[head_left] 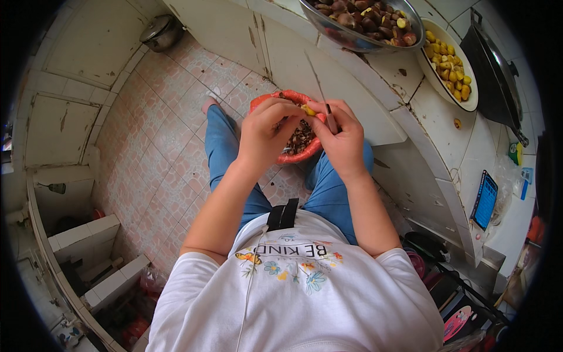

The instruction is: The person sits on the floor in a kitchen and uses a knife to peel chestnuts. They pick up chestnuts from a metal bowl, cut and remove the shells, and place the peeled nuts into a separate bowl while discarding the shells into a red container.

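Note:
Between both hands, above a red-lined bin (301, 156) of chestnut shells, is a yellow chestnut kernel (309, 110). My right hand (335, 127) pinches the kernel and also holds a knife (317, 81) by its handle, the thin blade pointing up and away. My left hand (269, 127) has its fingers bent at the kernel's other side; whether they grip it is hard to tell. On the tiled counter stand a steel bowl (367, 44) of brown chestnuts and a white enamel dish (473, 90) of peeled yellow kernels.
A dark wok (492, 83) stands behind the dish. One chestnut piece (457, 123) and a phone (484, 200) lie on the counter. A lidded metal pot (162, 33) is on the tiled floor (158, 132). White cabinet doors (308, 66) border the floor.

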`<state>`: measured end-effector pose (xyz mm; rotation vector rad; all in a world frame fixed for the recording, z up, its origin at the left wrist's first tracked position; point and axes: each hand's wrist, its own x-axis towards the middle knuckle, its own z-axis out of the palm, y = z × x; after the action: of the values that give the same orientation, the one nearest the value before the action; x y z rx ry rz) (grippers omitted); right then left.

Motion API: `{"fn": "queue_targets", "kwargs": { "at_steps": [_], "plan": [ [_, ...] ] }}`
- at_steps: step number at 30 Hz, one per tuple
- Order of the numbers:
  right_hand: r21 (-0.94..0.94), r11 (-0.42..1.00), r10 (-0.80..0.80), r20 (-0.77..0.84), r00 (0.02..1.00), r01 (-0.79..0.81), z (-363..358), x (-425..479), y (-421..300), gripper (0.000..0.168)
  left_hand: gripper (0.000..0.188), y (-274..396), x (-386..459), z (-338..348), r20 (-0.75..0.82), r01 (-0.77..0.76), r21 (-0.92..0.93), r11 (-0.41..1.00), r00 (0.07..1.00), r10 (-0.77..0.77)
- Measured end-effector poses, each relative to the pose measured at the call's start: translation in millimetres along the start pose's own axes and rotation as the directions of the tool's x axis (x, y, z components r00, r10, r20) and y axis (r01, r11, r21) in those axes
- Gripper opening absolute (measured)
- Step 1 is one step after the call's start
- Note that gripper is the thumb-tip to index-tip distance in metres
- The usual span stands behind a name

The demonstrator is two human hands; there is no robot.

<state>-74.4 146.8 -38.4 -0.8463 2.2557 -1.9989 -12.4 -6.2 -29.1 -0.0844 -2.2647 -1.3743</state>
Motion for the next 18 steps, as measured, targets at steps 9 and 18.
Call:
{"fn": "queue_targets", "kwargs": {
  "at_steps": [9, 18],
  "plan": [
    [0.046, 0.99, 0.134, 0.019, 0.991, -0.135, 0, 1, -7, 0.019, 0.017, 6, 5, 5, -0.066, 0.016, -0.002, 1.0, 0.998, -0.016],
    [0.67, 0.456, 0.53, 0.324, 0.784, -0.586, -9, 1, -5, 0.017, 0.014, 12, 6, 2, 0.097, 0.385, -0.537, 0.751, 0.912, -0.399]
  ]
}}
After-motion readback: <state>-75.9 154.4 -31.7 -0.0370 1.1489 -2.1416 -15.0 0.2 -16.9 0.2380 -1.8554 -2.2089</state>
